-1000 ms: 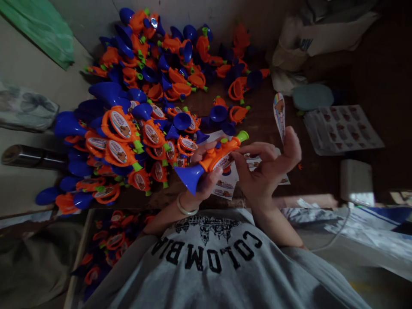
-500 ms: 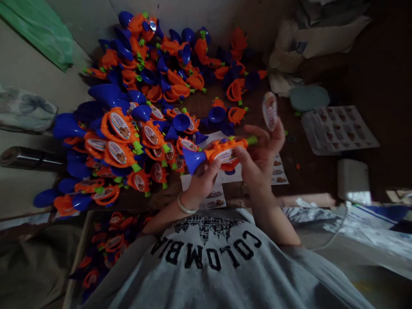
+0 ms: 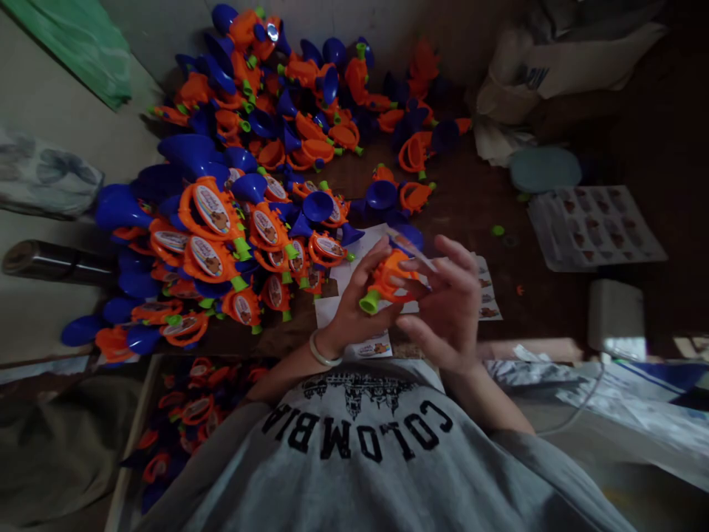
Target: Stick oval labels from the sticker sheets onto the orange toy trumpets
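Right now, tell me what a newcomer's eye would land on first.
Likely the heap of orange-and-blue toy trumpets at upper left. Then the orange trumpet in the left hand near the centre, with the right hand close beside it. Below, COLOMBIA lettering spans the grey shirt.

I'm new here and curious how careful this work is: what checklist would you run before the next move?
1. Toy horn held by the left hand: ok.
2. Sticker at the right hand: ok, though blurred.
3. Sticker apart from the horn: cannot tell; they overlap in view.
4. Horn's underside: cannot tell, hidden.
5. Spare sticker sheets lying to the right: ok.
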Demonstrator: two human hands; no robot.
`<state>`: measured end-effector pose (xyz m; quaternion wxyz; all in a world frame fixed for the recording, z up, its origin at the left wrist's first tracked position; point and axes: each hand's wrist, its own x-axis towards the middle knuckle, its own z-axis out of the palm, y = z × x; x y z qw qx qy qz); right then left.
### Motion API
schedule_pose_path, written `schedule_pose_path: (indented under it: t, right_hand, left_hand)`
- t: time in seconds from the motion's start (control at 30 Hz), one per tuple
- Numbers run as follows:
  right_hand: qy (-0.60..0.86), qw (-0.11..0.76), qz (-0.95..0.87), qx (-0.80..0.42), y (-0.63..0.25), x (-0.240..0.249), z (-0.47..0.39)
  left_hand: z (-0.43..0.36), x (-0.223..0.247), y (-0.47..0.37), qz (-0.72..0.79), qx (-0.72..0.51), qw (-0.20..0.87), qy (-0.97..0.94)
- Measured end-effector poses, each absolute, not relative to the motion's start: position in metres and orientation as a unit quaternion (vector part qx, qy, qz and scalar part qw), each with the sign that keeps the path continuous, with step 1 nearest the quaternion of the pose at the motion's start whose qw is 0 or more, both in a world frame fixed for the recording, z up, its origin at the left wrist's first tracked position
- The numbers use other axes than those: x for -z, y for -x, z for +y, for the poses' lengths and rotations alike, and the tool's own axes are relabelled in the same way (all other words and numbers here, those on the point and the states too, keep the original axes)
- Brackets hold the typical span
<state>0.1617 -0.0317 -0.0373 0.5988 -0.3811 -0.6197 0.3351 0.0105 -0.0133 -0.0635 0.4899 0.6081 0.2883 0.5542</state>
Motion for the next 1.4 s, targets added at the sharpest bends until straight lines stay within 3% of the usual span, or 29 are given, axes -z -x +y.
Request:
schedule_pose_path:
  t: [0.17,0.3,0.53,0.83,1.13,1.4]
  right_hand:
    - [0.271,0.59,-0.572,-0.501,-0.163,0.022,-0.026]
    - [0.305,0.602,-0.496,-0.547,-0.163,0.02,-0.025]
    - [0.438,0.589,-0.493,-0.467,-0.174,0.016,-0.014]
    - [0.448,0.593,-0.515,-0.427,-0.166,0.016,-0.02]
    - [0.46,0.578,-0.542,-0.402,-0.166,0.016,-0.022]
    - [0.497,0.555,-0.601,-0.289,-0.164,0.016,-0.024]
  left_hand:
    - [-0.018,0.072,-0.01,0.279,-0.568,0.565,-0.53]
    - [-0.019,0.072,-0.01,0.292,-0.575,0.617,-0.451]
    - [-0.017,0.062,-0.002,0.298,-0.563,0.636,-0.435]
    - [-0.024,0.035,-0.003,0.261,-0.543,0.629,-0.491]
    - [-0.021,0.039,-0.007,0.252,-0.56,0.606,-0.505]
    - [-0.023,0.037,-0.01,0.256,-0.591,0.551,-0.531]
